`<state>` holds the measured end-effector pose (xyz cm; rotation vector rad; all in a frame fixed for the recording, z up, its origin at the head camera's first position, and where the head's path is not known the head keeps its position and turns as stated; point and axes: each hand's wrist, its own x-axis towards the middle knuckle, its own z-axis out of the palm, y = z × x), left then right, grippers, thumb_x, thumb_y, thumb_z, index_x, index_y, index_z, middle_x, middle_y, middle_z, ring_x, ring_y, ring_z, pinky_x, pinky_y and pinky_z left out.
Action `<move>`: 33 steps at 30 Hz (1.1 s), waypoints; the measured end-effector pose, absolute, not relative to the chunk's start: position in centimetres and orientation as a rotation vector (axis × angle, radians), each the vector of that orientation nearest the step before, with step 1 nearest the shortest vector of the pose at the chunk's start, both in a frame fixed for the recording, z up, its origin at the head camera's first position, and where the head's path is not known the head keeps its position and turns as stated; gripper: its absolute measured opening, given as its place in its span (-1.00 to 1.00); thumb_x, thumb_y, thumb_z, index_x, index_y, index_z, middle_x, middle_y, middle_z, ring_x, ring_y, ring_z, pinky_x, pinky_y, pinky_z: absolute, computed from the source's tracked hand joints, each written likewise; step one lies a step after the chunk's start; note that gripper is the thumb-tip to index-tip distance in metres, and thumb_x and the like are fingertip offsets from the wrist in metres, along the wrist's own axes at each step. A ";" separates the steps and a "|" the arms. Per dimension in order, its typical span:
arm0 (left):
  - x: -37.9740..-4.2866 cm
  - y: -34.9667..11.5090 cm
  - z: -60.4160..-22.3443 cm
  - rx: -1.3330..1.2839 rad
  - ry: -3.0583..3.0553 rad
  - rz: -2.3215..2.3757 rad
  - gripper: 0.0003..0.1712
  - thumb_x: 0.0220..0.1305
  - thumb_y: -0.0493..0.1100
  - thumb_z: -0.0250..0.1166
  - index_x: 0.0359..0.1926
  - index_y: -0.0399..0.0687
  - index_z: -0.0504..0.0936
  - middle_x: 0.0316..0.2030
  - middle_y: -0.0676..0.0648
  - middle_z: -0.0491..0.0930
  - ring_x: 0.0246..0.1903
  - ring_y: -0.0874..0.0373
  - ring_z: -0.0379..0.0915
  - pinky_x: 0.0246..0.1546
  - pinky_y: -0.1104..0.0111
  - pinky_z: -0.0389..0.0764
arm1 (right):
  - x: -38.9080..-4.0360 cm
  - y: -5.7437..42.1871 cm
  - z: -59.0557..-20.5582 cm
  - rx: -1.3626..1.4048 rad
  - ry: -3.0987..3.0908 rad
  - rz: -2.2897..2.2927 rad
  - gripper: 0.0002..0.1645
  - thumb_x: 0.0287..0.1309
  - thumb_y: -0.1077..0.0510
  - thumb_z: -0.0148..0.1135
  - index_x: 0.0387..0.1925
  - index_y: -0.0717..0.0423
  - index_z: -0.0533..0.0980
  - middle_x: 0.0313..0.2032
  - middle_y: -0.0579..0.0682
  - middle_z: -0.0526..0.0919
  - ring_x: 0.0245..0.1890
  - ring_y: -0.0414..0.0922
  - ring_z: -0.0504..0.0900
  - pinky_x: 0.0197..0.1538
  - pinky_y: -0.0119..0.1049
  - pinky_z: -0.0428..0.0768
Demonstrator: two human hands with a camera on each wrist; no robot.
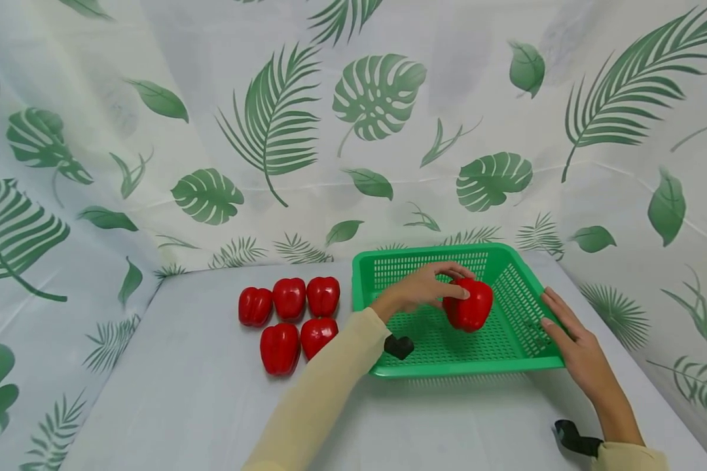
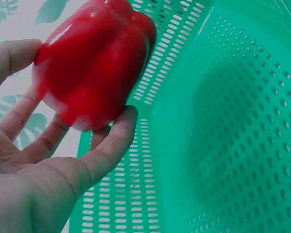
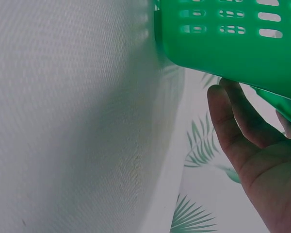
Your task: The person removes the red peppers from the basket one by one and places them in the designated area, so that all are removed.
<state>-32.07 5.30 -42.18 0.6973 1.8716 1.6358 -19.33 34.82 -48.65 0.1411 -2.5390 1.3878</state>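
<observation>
My left hand (image 1: 419,288) holds a glossy red bell pepper (image 1: 470,306) over the inside of a green perforated plastic basket (image 1: 459,371). In the left wrist view, thumb and fingertips of this hand press around the lower end and side of the pepper (image 2: 94,63), above the basket's slotted wall. At the basket's right side, my right hand (image 1: 583,356) rests its extended fingers and thumb against the rim. The right wrist view has its fingertips (image 3: 219,94) right at the basket's outer edge, from below.
Several red bell peppers (image 1: 290,299) lie in two rows on the white tabletop (image 1: 194,379), left of the basket. A white curtain with green leaves (image 1: 271,124) hangs behind and on both sides. Black straps (image 1: 574,439) show at the wrists.
</observation>
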 end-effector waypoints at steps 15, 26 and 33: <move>-32.2 -1.8 -40.4 0.642 1.881 1.822 -0.54 0.45 -0.23 0.38 0.32 -0.13 0.62 0.21 -0.06 0.54 0.11 0.00 0.57 -0.02 0.10 0.78 | -19.4 34.6 -48.7 0.098 -2.582 1.360 -0.26 0.73 -0.02 -0.09 0.72 0.09 0.02 0.72 -0.10 -0.15 0.69 0.03 -0.32 0.45 0.61 -0.27; -31.7 -8.6 -40.7 0.576 2.004 1.916 -0.50 0.48 -0.15 0.34 0.38 -0.09 0.57 0.31 -0.10 0.52 0.22 -0.07 0.51 0.08 0.07 0.73 | -19.5 34.8 -48.7 0.090 -2.592 1.361 -0.25 0.73 -0.04 -0.12 0.72 0.07 -0.01 0.71 -0.25 -0.19 0.69 0.05 -0.35 0.44 0.62 -0.31; -30.5 -13.2 -41.0 0.438 2.081 1.973 -0.46 0.43 -0.13 0.38 0.39 0.01 0.56 0.33 -0.07 0.52 0.24 -0.12 0.51 0.18 -0.06 0.66 | -19.6 34.8 -48.9 0.094 -2.608 1.346 -0.26 0.73 -0.03 -0.12 0.73 0.05 -0.02 0.71 -0.22 -0.20 0.69 0.06 -0.36 0.45 0.60 -0.31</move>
